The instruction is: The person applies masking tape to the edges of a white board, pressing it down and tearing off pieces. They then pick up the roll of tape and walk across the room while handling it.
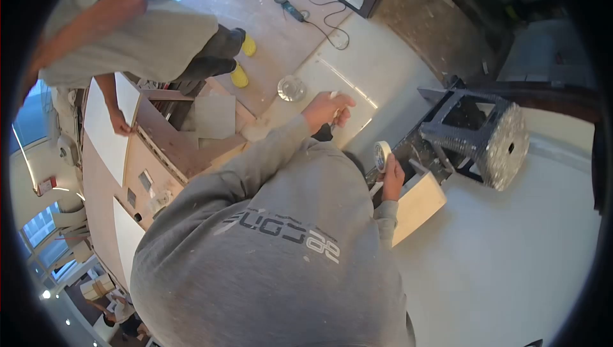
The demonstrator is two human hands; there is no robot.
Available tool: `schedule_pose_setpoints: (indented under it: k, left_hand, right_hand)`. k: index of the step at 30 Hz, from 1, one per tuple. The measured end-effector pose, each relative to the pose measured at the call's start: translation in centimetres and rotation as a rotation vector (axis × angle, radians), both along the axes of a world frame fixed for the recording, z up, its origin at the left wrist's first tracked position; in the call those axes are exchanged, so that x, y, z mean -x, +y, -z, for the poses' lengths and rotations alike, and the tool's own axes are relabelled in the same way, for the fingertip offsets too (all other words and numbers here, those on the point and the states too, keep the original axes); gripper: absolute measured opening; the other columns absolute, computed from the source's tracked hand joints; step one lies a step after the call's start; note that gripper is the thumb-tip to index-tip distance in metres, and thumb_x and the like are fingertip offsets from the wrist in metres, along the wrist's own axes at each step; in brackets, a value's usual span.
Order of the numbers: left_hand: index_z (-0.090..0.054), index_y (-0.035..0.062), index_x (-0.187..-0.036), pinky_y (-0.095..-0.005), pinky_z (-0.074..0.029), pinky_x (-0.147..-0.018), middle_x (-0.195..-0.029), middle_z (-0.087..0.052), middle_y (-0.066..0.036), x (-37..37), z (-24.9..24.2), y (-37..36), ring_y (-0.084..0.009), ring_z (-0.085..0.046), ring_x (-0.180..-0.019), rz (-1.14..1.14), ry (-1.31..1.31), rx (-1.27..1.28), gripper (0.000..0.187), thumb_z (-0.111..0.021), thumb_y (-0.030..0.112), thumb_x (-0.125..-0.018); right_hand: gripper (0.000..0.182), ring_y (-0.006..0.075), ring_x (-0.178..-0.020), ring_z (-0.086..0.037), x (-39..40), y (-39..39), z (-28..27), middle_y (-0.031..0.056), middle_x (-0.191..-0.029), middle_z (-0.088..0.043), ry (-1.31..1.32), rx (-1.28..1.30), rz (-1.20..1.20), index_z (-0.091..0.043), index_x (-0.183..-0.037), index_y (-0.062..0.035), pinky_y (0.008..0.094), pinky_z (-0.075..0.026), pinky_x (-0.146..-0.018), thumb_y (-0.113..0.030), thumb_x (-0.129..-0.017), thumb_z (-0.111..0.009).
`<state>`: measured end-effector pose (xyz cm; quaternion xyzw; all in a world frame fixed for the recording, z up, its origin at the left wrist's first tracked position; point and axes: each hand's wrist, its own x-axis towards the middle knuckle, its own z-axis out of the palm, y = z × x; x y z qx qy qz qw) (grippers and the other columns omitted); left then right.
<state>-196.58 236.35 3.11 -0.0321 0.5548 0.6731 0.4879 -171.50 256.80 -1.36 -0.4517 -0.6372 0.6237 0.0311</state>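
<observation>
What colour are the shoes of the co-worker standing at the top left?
Bright yellow shoes, seen best in the head view.

A roll of white tape [382, 155] stands on edge, its open core showing, just above the pale board [418, 205]. A thin white pencil-like stick [333, 95] points upward, farther beyond that board.

An interior under renovation is shown, a building site rather than a finished room. Bare, dust-marked floor [255, 2] is seen beyond the hands, with an angle grinder [288, 7] and its trailing cord left on it. Large pale tiles [345, 85] are laid out, a paint-spattered stool [485, 136] stands nearby, and unfinished board framing [172, 142] is exposed.
</observation>
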Motion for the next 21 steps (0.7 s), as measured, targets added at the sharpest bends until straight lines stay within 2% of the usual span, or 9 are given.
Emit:
schedule_pose_setpoints:
  k: [3, 5, 7, 8, 10, 11, 14, 18, 21]
  left_hand:
    - [-0.060, 0.0014, -0.135, -0.0360, -0.060, -0.079, -0.105, -0.071, -0.014, 5.4, -1.1, 5.8, -0.0202, -0.072, -0.088, 0.017, -0.005, -0.044, 0.038, -0.058, 0.027, -0.107]
    - [-0.055, 0.0030, -0.142, -0.0384, -0.061, -0.088, -0.112, -0.071, -0.015, 9.0, -1.3, 10.2, -0.0225, -0.073, -0.096, -0.002, 0.009, -0.055, 0.041, -0.059, 0.023, -0.107]
    - [-0.050, 0.0053, -0.150, -0.0412, -0.061, -0.096, -0.117, -0.070, -0.015, 12.0, -0.9, 13.9, -0.0252, -0.074, -0.102, -0.017, 0.048, -0.049, 0.046, -0.059, 0.019, -0.106]
    - [-0.050, 0.0065, -0.150, -0.0398, -0.060, -0.093, -0.114, -0.070, -0.013, 13.3, -0.5, 15.0, -0.0240, -0.073, -0.099, 0.004, 0.050, -0.120, 0.048, -0.061, 0.019, -0.106]
    - [-0.050, 0.0089, -0.151, -0.0369, -0.060, -0.087, -0.108, -0.071, -0.010, 17.4, 0.9, 17.8, -0.0216, -0.072, -0.093, 0.111, 0.037, -0.317, 0.050, -0.064, 0.021, -0.105]
    - [-0.051, 0.0098, -0.151, -0.0335, -0.057, -0.080, -0.100, -0.067, -0.006, 19.6, 1.7, 19.7, -0.0166, -0.068, -0.086, 0.130, 0.045, -0.226, 0.050, -0.064, 0.023, -0.104]
    - [-0.060, 0.0100, -0.138, -0.0242, -0.039, -0.055, -0.075, -0.051, 0.004, 24.1, 1.0, 26.2, -0.0050, -0.045, -0.060, 0.034, 0.036, 0.046, 0.038, -0.064, 0.028, -0.105]
    - [-0.066, 0.0098, -0.119, -0.0226, -0.028, -0.042, -0.068, -0.046, 0.007, 32.0, -0.1, 34.9, -0.0040, -0.038, -0.048, -0.022, -0.013, 0.177, 0.021, -0.061, 0.023, -0.104]
    - [-0.066, 0.0113, -0.114, -0.0219, -0.020, -0.037, -0.065, -0.045, 0.009, 36.5, 0.3, 42.0, -0.0038, -0.034, -0.044, -0.099, 0.133, 0.195, 0.019, -0.060, 0.027, -0.106]
  right_hand:
    - [0.046, 0.0067, -0.053, -0.054, 4.6, 4.9, -1.7, 0.0001, -0.070, -0.059, -0.039, -0.056, 0.032, -0.069, -0.092, -0.0037, 0.0255, -0.045, -0.048, -0.045, -0.109, -0.058]
    - [0.041, 0.0057, -0.057, -0.054, 7.6, 9.3, -1.1, 0.0005, -0.070, -0.061, -0.041, -0.034, 0.119, -0.073, -0.101, -0.0035, 0.0241, -0.047, -0.054, -0.043, -0.107, -0.063]
    - [0.034, 0.0080, -0.065, -0.056, 11.3, 13.1, -1.3, 0.0012, -0.076, -0.061, 0.017, -0.137, 0.015, -0.071, -0.101, -0.0027, 0.0251, -0.047, -0.061, -0.036, -0.105, -0.067]
    - [0.031, 0.0092, -0.069, -0.057, 12.7, 15.3, -1.4, 0.0016, -0.079, -0.061, 0.044, -0.198, -0.019, -0.069, -0.102, -0.0022, 0.0256, -0.048, -0.064, -0.033, -0.105, -0.069]
    - [0.025, 0.0134, -0.081, -0.058, 18.3, 18.8, -3.3, 0.0058, -0.094, -0.063, 0.157, -0.585, -0.127, -0.069, -0.109, -0.0001, 0.0286, -0.048, -0.072, -0.021, -0.098, -0.077]
    - [0.029, 0.0168, -0.087, -0.059, 20.2, 21.2, -2.6, 0.0085, -0.105, -0.063, 0.217, -0.524, -0.076, -0.068, -0.114, 0.0013, 0.0309, -0.050, -0.075, -0.014, -0.092, -0.080]
    - [0.028, 0.0130, -0.088, -0.061, 27.3, 29.2, -5.1, 0.0060, -0.106, -0.063, 0.314, -0.402, -0.072, -0.068, -0.116, 0.0019, 0.0271, -0.050, -0.076, -0.008, -0.093, -0.079]
    - [0.027, 0.0077, -0.086, -0.059, 34.9, 40.9, -5.3, 0.0041, -0.105, -0.065, 0.398, -0.012, 0.006, -0.067, -0.122, -0.0019, 0.0249, -0.050, -0.075, -0.010, -0.097, -0.076]
    - [0.027, 0.0077, -0.087, -0.060, 39.4, 48.7, -6.8, 0.0043, -0.109, -0.065, 0.342, -0.091, -0.054, -0.067, -0.124, -0.0049, 0.0250, -0.051, -0.077, -0.011, -0.098, -0.075]
